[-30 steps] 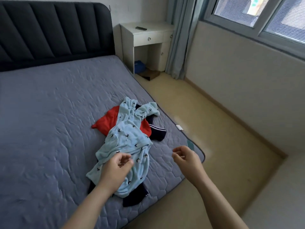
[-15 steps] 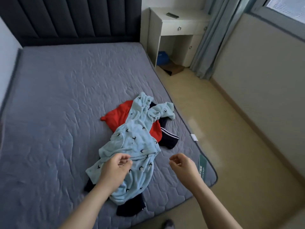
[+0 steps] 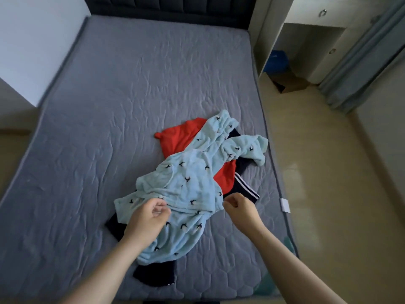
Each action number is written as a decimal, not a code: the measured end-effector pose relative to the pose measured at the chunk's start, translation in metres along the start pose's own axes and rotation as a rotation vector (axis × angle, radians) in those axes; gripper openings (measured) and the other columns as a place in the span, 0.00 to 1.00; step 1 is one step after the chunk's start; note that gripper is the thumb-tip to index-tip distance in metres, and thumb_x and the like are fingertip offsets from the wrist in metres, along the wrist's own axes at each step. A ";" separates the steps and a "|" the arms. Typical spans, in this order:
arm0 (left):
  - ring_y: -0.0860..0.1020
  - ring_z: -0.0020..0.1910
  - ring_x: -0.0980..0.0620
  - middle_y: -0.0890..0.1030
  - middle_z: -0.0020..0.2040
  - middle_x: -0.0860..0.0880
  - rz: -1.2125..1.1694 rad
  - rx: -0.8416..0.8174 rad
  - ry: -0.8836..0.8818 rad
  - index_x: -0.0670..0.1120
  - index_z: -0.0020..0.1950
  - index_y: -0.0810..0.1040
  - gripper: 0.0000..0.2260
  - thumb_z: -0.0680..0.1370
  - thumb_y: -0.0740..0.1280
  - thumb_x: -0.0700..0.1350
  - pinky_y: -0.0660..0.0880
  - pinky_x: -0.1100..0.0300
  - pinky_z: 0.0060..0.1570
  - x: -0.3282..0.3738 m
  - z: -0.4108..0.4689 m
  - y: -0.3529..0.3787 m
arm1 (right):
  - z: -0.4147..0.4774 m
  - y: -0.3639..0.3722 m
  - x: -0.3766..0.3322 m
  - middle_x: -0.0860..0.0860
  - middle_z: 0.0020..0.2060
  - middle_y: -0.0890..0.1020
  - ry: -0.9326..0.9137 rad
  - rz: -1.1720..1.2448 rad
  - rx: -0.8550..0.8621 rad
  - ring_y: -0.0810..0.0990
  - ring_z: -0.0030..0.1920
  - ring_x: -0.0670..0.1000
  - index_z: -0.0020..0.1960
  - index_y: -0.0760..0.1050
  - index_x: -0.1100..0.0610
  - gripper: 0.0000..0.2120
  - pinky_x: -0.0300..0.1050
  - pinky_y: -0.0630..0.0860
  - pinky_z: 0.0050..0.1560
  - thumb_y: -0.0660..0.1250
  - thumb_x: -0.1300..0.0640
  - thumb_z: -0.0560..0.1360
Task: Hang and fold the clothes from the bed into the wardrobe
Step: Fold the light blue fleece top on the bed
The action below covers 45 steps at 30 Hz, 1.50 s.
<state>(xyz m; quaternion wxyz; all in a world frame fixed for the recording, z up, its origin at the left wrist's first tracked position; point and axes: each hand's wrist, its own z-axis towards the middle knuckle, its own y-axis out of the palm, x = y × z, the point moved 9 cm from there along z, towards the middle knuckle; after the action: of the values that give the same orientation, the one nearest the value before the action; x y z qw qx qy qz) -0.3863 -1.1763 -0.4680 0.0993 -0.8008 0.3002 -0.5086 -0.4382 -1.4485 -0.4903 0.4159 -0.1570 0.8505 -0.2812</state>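
Note:
A pile of clothes lies on the grey quilted bed [image 3: 109, 119], near its right edge. On top is a light blue garment [image 3: 192, 178] with small dark bird prints. Under it are a red garment [image 3: 182, 134] and a dark navy garment with white stripes [image 3: 245, 187]. My left hand [image 3: 146, 218] rests on the blue garment's near left part and pinches the cloth between thumb and fingers. My right hand [image 3: 240, 206] hovers with loosely curled fingers at the blue garment's right edge, just in front of the striped navy piece. No wardrobe is in view.
A white bedside desk [image 3: 306, 16] stands at the back right, with a blue bag [image 3: 277, 61] and a cardboard box [image 3: 291, 83] under it. A grey-blue curtain [image 3: 361, 62] hangs beside it. Beige floor runs along the bed's right side. The dark headboard [image 3: 166, 5] closes the far end.
The view has tilted down and swung left over the bed. My right hand has moved left, from above the bed's edge to the blue garment's edge. My left hand stays on the garment.

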 end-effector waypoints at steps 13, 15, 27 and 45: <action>0.75 0.57 0.51 0.76 0.60 0.49 0.142 0.077 -0.103 0.45 0.64 0.73 0.21 0.74 0.71 0.52 0.72 0.56 0.55 -0.107 0.145 0.041 | 0.144 0.110 0.064 0.54 0.63 0.73 0.104 -0.011 -0.093 0.71 0.47 0.46 0.68 0.67 0.56 0.25 0.37 0.68 0.37 0.66 0.46 0.76; 0.72 0.63 0.49 0.74 0.64 0.48 0.166 0.078 -0.127 0.45 0.66 0.71 0.24 0.74 0.70 0.54 0.71 0.54 0.60 -0.131 0.168 0.048 | 0.164 0.128 0.071 0.55 0.66 0.71 0.122 -0.005 -0.090 0.71 0.50 0.48 0.70 0.64 0.55 0.27 0.41 0.70 0.42 0.66 0.45 0.76; 0.62 0.74 0.47 0.61 0.76 0.47 0.164 -0.008 -0.206 0.50 0.77 0.57 0.44 0.68 0.72 0.64 0.64 0.53 0.68 -0.217 0.250 0.095 | 0.235 0.198 0.089 0.56 0.58 0.77 0.196 -0.054 0.012 0.78 0.55 0.57 0.75 0.53 0.55 0.40 0.48 0.74 0.44 0.70 0.44 0.72; 0.78 0.43 0.56 0.76 0.52 0.51 0.015 -0.270 -0.223 0.49 0.65 0.74 0.23 0.71 0.75 0.46 0.76 0.68 0.27 -0.211 0.146 0.155 | 0.115 0.160 0.185 0.50 0.31 0.74 0.257 -0.178 -0.048 0.69 0.30 0.47 0.36 0.70 0.57 0.08 0.40 0.65 0.29 0.64 0.60 0.73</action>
<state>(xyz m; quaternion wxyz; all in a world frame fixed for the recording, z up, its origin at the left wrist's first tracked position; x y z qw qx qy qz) -0.3811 -1.1988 -0.7673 0.0272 -0.8560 0.3589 -0.3711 -0.4637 -1.4543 -0.7589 0.2731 -0.2043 0.8859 -0.3143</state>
